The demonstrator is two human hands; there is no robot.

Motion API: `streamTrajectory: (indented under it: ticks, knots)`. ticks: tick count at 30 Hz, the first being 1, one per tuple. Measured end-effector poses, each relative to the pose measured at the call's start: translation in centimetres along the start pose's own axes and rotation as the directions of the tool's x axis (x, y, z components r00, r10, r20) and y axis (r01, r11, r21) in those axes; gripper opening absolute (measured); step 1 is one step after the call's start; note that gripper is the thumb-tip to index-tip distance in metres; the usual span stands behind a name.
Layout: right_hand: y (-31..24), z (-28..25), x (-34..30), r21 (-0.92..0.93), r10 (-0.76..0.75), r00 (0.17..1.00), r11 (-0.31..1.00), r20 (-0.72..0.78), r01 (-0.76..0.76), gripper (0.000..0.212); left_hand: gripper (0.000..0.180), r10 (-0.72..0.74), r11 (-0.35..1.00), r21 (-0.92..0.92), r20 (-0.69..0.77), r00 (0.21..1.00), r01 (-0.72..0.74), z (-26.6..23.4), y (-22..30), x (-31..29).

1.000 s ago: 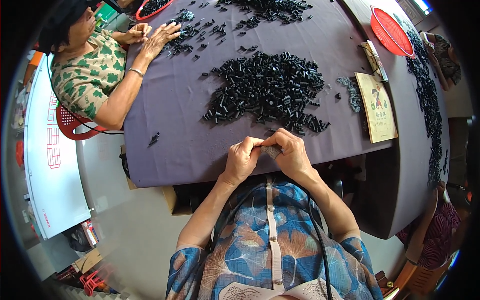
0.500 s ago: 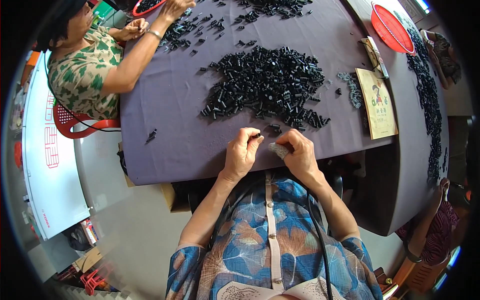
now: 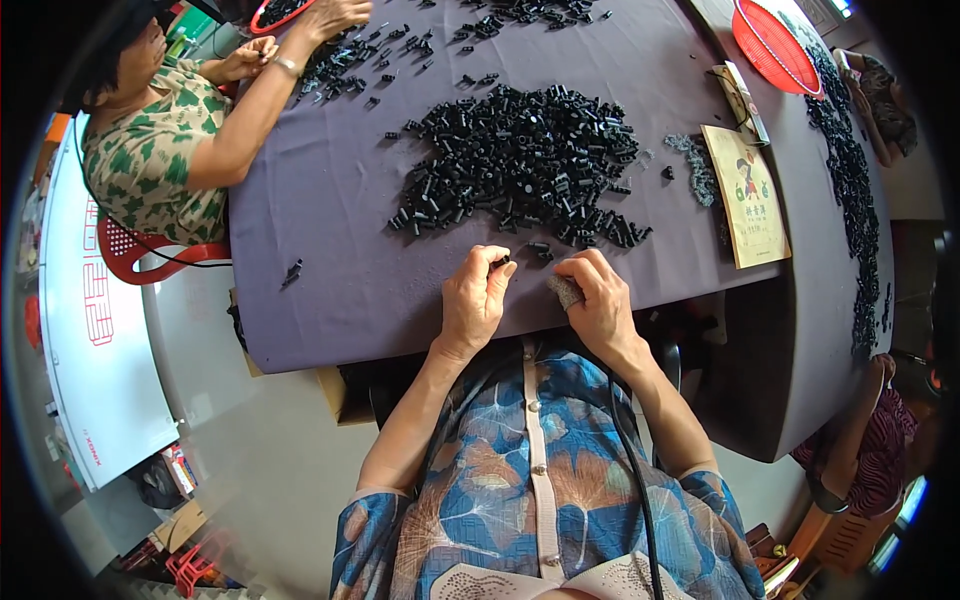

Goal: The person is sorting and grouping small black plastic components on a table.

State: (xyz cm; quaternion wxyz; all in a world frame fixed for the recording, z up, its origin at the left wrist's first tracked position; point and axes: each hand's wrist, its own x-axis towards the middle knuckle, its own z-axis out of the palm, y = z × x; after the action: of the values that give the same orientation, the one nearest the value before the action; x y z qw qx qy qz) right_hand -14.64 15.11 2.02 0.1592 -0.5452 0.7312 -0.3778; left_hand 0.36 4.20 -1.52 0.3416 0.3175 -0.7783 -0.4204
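Note:
Near the front edge of the purple-grey tablecloth (image 3: 330, 220), my left hand (image 3: 472, 302) is closed, pinching a small black cylindrical piece (image 3: 499, 263) between thumb and fingers. Beside it to the right, my right hand (image 3: 604, 312) is curled around a clump of small greyish, see-through bits (image 3: 565, 290). Its fingertips point down towards the cloth, and what they touch is hidden. Just beyond the gap between my hands lie a few loose black pieces (image 3: 540, 251). Farther off spreads a large heap of similar black cylinders (image 3: 520, 160).
A co-worker (image 3: 160, 150) sits at the left, hands over other black pieces. Right of the heap are a scatter of clear bits (image 3: 697, 172), a yellow booklet (image 3: 745, 200) and a red basket (image 3: 775, 50). A long row of black pieces (image 3: 850, 200) lines the right-hand table.
The view has shifted slightly. My right hand has turned fingertips down, with the grey clump tucked closer under it. My left hand has rotated a little, still pinching the black piece.

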Motion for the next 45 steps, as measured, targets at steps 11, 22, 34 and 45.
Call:
streamTrajectory:
  ticks: [11, 22, 34, 45]
  knots:
    - [-1.2, 0.7, 2.4, -0.181, -0.075, 0.997, 0.981, 0.015, 0.076, 0.021, 0.019, -0.006, 0.998, 0.057, 0.028, 1.000, 0.004, -0.9, 1.2, 0.9]
    - [-1.0, 1.4, 1.9, -0.227, -0.068, 0.996, 0.971, 0.061, 0.081, 0.026, 0.019, -0.002, 0.999, 0.051, 0.007, 1.000, 0.002, -0.9, 1.0, 0.9]
    - [-0.2, 1.1, 1.4, 0.013, -0.035, 0.999, 0.999, -0.028, 0.035, 0.036, 0.019, -0.012, 1.000, 0.020, -0.017, 1.000, 0.013, -0.5, 0.6, 0.6]
    - [-1.1, 1.3, 2.2, 0.888, 0.457, 0.846, 0.215, 0.276, -0.406, 0.017, 0.019, -0.009, 0.999, 0.031, -0.012, 1.000, 0.010, -0.5, 0.6, 0.8]
